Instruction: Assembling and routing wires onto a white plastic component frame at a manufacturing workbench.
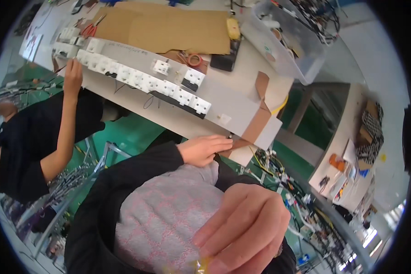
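Observation:
My left hand (203, 150) lies at the table's front edge with its fingers stretched out toward a brown strip (256, 125). A small dark thing (231, 136) is at its fingertips; the thumb is hidden. Close in front of me, my right hand (249, 223) is raised, fingers bent and pinched together. Between its fingertips, at the lower rim, shows a small shiny yellow thing (201, 266), too cut off to name. Beyond my left hand, a long row of white socket modules (144, 81) stands along a grey panel (235, 102). A separate white module (193, 79) sits behind the row.
A co-worker's hand (73, 75) touches the row's far left end. Behind the panel are cardboard (169, 29), red-handled pliers (90, 30), an orange tape roll (194, 60) and a black-yellow device (224, 55). A clear plastic bin (278, 43) stands back right. Cable bundles (306, 214) hang at the right.

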Demonstrator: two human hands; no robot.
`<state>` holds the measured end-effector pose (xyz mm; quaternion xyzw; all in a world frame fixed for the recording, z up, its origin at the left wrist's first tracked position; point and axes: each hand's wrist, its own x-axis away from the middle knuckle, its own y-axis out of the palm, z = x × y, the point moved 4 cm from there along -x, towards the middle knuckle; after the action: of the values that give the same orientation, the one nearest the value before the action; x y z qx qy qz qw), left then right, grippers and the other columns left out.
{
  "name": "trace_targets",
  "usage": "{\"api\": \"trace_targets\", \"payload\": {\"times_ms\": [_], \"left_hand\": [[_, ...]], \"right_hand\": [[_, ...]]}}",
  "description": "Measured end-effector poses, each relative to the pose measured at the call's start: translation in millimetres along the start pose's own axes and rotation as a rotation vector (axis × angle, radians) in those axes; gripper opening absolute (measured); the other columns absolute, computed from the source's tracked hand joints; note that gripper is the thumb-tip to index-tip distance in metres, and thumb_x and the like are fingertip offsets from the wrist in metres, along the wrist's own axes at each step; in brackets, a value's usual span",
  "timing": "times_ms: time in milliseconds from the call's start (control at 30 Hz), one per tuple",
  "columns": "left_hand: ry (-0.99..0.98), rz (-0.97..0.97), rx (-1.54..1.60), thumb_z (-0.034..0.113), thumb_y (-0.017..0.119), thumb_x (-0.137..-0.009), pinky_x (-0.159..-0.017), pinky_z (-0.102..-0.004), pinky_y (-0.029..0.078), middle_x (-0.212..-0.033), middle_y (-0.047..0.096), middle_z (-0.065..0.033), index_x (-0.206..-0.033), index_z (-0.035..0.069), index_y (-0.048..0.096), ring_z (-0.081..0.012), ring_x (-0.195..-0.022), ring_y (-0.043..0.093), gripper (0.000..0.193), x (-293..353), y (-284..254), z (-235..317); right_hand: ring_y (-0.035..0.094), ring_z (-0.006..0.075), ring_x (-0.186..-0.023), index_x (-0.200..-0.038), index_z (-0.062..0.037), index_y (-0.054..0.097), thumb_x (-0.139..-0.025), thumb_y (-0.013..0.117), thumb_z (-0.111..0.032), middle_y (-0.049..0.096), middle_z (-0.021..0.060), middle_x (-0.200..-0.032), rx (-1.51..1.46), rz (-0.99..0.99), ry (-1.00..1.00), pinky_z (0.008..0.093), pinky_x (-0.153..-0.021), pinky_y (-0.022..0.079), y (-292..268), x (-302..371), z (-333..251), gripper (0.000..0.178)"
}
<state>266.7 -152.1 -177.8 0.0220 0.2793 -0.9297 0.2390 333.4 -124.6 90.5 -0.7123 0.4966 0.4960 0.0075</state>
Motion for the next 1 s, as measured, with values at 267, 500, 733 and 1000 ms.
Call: {"api": "trace_targets", "payload": {"times_ms": [267,500,733,1000], "left_hand": [[-0.647,0.656,-0.160,-0.002,0.060,-0.085,-0.081,-0.0320,0.052,-0.121,0.059,-0.0129,-0.118,0.004,0.060,-0.0241,-0.094,0.065,0.034,151,-106,-25],[-0.895,1.701,-0.233,0.008,0.064,-0.088,-0.086,-0.0323,0.050,-0.124,0.054,-0.0177,-0.134,-0.002,0.044,-0.0201,-0.094,0.063,0.052,363,-192,-153],[-0.774,0.193,-1.681,0.005,0.054,-0.085,-0.088,-0.0318,0.049,-0.093,0.054,-0.0110,-0.093,-0.005,0.062,-0.0273,-0.100,0.052,0.016,230,-369,-135],[-0.685,0.889,-0.690,0.011,0.050,-0.091,-0.074,-0.0289,0.048,-0.082,0.055,-0.0087,-0.091,0.000,0.056,-0.0190,-0.081,0.054,0.012,329,-274,-167]], "right_hand": [[0.069,0.0234,-0.083,-0.091,-0.0028,0.075,-0.086,0.073,-0.012,0.071,0.0146,-0.101,-0.080,-0.215,0.160,0.0354,-0.077,0.060,-10,-40,37,0.011],[0.068,0.0216,-0.080,-0.089,-0.0039,0.075,-0.083,0.075,-0.012,0.071,0.0128,-0.096,0.037,-0.296,0.097,0.0344,-0.075,0.060,50,-55,90,0.011],[0.066,0.0293,-0.084,-0.093,-0.0048,0.071,-0.081,0.079,-0.014,0.069,0.0170,-0.100,0.077,-0.280,0.520,0.0431,-0.084,0.058,99,-40,170,0.018],[0.065,0.0237,-0.096,-0.099,0.0013,0.070,-0.073,0.081,-0.015,0.065,0.0167,-0.107,0.006,0.145,1.019,0.0332,-0.084,0.051,45,89,256,0.033]]}}
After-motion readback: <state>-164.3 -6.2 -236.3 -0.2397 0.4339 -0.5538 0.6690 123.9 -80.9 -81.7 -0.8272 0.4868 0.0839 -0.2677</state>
